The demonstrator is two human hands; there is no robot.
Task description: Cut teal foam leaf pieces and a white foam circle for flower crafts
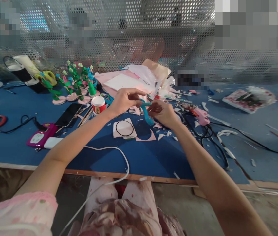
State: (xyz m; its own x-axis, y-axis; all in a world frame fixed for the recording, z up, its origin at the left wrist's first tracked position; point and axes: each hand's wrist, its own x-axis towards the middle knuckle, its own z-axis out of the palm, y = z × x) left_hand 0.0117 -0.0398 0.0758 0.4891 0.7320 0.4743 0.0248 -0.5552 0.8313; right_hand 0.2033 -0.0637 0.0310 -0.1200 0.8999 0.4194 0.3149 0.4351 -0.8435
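Over the blue table, my left hand (124, 101) pinches one end of a bright blue strip (146, 115), thumb and finger pressed together. My right hand (162, 112) has its fingers closed on the same strip from the other side. Part of the strip hangs down in a curl between the hands; its ends are hidden by the fingers. Below them lies a white square with a black ring (124, 128), beside a pink scrap with a curved cut (146, 136). A red jar with a white lid (99, 105) stands left of my left hand.
Several green spiral plant-like figures on pink discs (72, 96) stand at the back left. A black phone (68, 114) and a purple device (42, 136) lie left. A pink glue gun (201, 116) with its cable lies right. Scraps litter the table; perforated metal (129, 36) rises behind.
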